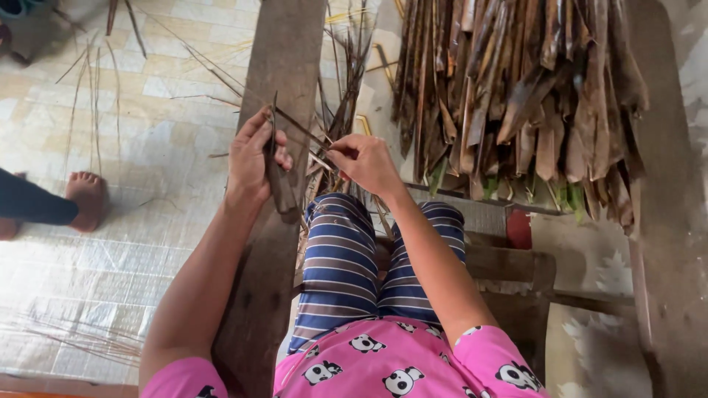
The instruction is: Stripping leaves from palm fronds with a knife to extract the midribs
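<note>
My left hand (254, 158) grips a dark, narrow dried leaf strip (279, 180) against a long wooden plank (284, 66). My right hand (365, 162) pinches a thin pale midrib (318, 158) that runs across to the strip. The two hands are close together, just above my striped trousers (346, 258). A tuft of thin dark leaf ribs (343, 96) stands up behind the hands.
A large stack of brown dried leaf strips (516, 96) leans at the upper right. Another person's bare foot (87, 197) rests on the woven floor mat (110, 258) at the left. Loose thin sticks (81, 339) lie on the mat. A low wooden stool (509, 269) sits under me.
</note>
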